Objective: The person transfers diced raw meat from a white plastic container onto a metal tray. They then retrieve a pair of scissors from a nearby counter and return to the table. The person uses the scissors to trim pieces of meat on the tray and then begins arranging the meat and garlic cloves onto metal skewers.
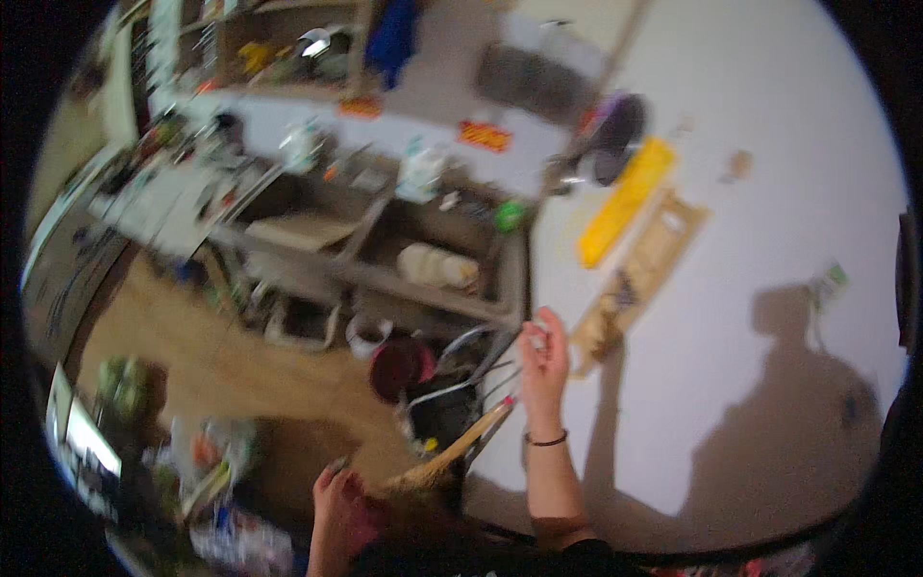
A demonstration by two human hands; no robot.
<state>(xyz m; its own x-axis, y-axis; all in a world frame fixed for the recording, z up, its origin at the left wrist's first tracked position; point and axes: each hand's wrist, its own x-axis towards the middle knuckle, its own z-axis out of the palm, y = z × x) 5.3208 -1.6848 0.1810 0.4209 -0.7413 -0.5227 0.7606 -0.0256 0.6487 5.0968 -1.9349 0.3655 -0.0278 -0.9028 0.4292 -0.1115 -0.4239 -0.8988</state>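
My right hand is raised beside the white wall, a dark band around the wrist. Its fingers are loosely curved and I see nothing held in them. Just past it on the wall is a long tan rack or board, with a brown item at its near end. A long yellow holder runs parallel to it. Low in the view is my left hand, partly curled over a dark spot at the fingertips; blur hides whether it holds anything. A straw broom stands between my hands.
A double sink lies ahead, a pale roll-shaped item in its right basin. Below it are a dark red bucket and a white bucket. Cluttered counter at left; bags on the wooden floor.
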